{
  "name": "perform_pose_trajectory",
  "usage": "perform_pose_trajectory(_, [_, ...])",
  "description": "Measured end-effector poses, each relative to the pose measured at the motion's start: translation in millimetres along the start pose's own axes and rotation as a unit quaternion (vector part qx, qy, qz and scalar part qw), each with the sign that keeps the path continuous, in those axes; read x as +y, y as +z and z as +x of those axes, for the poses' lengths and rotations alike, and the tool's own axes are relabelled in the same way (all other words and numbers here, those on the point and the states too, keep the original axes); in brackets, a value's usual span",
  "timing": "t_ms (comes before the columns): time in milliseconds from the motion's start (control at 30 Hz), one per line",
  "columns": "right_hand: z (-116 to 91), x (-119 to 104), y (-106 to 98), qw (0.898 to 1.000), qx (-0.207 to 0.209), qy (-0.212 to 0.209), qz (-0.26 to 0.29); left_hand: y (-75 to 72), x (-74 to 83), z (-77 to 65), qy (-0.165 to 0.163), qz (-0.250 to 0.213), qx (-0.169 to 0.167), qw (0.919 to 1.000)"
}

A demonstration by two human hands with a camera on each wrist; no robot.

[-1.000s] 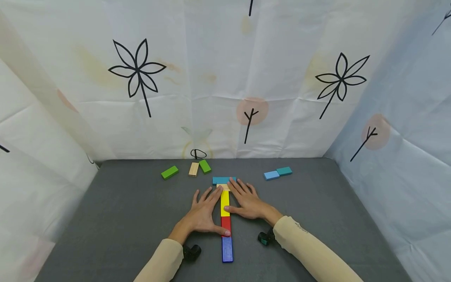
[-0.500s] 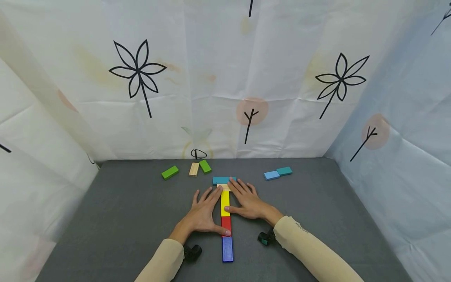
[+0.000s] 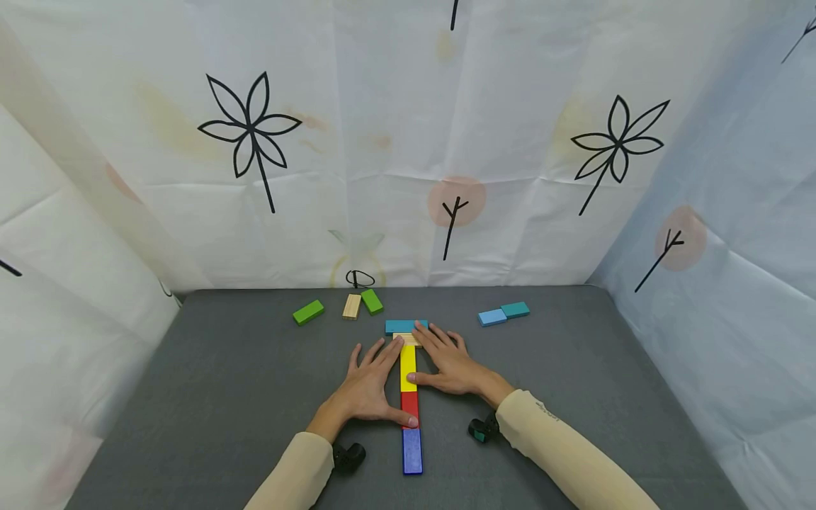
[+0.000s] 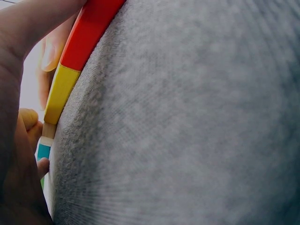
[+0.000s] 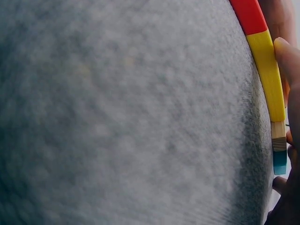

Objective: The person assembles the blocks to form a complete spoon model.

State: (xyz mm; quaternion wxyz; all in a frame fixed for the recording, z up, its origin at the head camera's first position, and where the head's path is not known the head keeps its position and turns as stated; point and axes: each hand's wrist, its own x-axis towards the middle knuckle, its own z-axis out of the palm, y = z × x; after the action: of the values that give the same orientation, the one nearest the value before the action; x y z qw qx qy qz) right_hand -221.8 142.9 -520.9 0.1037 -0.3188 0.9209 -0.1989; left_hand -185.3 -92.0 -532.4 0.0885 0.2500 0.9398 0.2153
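A line of flat wooden blocks runs away from me in the head view: a dark blue block (image 3: 412, 453), a red block (image 3: 410, 402), a yellow block (image 3: 408, 360). A plain wood block (image 3: 408, 338) and a teal block (image 3: 400, 326) lie crosswise at the far end. My left hand (image 3: 363, 393) spreads along the left side, its thumb on the red block and its index fingertip at the plain block. From the right, my right hand (image 3: 454, 372) lays its thumb on the yellow block, index fingertip at the crosswise blocks. Both hands' fingers are extended.
At the table's back left lie two green blocks (image 3: 309, 312) and a loose plain wood block (image 3: 352, 307). A light blue block (image 3: 492, 317) touches another teal block (image 3: 515, 309) at the back right. A white printed curtain (image 3: 395, 142) rises behind the grey table (image 3: 242, 425).
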Motion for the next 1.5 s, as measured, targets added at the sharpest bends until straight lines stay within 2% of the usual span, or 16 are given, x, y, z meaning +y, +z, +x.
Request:
perform_pose_trajectory(400, [-10.0, -3.4, -0.7, 1.0, 0.005, -0.008, -0.016, 0.3, 2.1, 0.6, 0.003, -0.001, 0.006, 1.0])
perform_pose_trajectory(867, [-10.9, -1.5, 2.8, 1.0, -0.006, 0.0, -0.028, 0.8, 2.2, 0.5, 0.007, 0.002, 0.008, 0.9999])
perform_pose_trajectory(1100, [-10.2, -0.9, 5.5, 1.0, -0.003, -0.002, -0.027, -4.1, 0.9, -1.2, 0.013, -0.018, 0.016, 0.9996])
perform_pose_trajectory(1200, [-9.9, -1.0, 6.1, 1.0, -0.004, -0.003, -0.023, -9.9, -2.0, -2.0, 0.015, -0.031, 0.036, 0.9988])
perform_pose_trajectory(1300, [-9.9, -1.1, 6.1, 1.0, -0.004, -0.005, -0.023, -17.3, -7.3, -1.1, 0.008, -0.047, 0.071, 0.9963])
perform_pose_trajectory(1400, [-9.8, -1.2, 5.5, 1.0, -0.003, -0.006, -0.019, -24.7, -15.2, 1.9, -0.009, -0.072, 0.112, 0.9911])
perform_pose_trajectory(1500, [-9.2, -1.1, 4.8, 1.0, -0.006, -0.001, -0.015, -32.3, -24.6, 5.8, -0.028, -0.097, 0.159, 0.9821])
